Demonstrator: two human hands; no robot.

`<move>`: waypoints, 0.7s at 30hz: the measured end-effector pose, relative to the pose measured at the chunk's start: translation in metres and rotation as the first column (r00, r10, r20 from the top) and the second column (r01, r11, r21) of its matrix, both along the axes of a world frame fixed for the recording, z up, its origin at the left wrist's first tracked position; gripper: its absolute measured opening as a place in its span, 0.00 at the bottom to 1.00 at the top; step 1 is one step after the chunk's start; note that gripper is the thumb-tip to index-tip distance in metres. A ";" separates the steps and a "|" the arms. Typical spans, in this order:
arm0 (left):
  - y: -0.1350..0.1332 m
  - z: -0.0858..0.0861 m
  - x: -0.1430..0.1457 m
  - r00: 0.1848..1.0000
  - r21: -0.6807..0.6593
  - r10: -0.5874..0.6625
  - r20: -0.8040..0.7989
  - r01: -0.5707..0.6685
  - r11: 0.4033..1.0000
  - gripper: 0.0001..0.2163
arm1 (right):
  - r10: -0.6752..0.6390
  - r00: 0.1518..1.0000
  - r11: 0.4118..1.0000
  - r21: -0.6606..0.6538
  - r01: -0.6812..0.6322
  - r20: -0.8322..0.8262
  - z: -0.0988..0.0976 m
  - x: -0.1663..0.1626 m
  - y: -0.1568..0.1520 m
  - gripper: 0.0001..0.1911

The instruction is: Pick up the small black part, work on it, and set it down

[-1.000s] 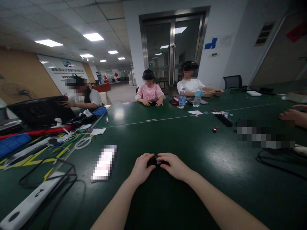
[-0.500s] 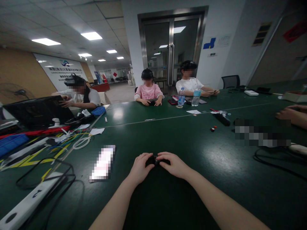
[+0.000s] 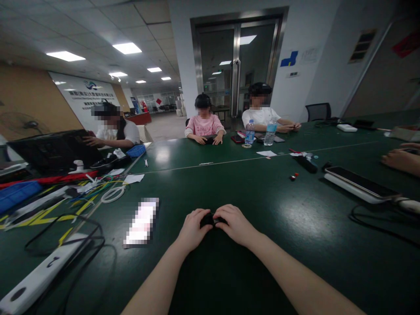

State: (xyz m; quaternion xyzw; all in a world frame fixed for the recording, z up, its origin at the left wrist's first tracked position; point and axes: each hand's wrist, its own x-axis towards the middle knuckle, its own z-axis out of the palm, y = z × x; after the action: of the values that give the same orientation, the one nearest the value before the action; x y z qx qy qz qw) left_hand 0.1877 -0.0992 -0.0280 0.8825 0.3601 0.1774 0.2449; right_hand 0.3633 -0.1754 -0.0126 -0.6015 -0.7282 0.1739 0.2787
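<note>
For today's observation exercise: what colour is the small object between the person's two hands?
The small object is black, seen best in the head view.

Three seated people [image 3: 204, 124], two water bottles [image 3: 250, 132], one office chair [image 3: 317, 111].

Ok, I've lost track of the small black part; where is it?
Head view, lower centre: the small black part is held between the left hand and the right hand over the green table, right of the blurred white rectangle.
</note>
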 end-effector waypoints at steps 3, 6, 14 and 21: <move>0.000 -0.001 0.000 1.000 -0.007 0.022 0.001 -0.022 1.000 0.20 | -0.011 0.999 1.000 -0.010 0.012 0.043 0.001 -0.003 0.000 0.11; 0.001 -0.003 -0.001 1.000 -0.006 0.026 0.007 -0.026 1.000 0.20 | -0.031 0.998 0.998 -0.045 0.034 0.061 0.001 -0.005 0.000 0.12; 0.001 -0.006 -0.003 1.000 0.007 0.010 0.024 -0.010 1.000 0.20 | -0.030 0.998 0.996 -0.080 0.035 0.056 0.001 -0.006 0.001 0.12; 0.003 -0.009 -0.003 1.000 0.020 0.009 0.002 -0.009 1.000 0.21 | -0.068 0.991 0.994 -0.098 0.057 -0.112 -0.010 0.005 0.002 0.15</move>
State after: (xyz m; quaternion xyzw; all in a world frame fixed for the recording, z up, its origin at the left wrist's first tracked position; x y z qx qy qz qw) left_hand 0.1843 -0.0959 -0.0369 0.8830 0.3623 0.1828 0.2358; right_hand 0.3683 -0.1730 -0.0222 -0.6255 -0.6827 0.2336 0.2967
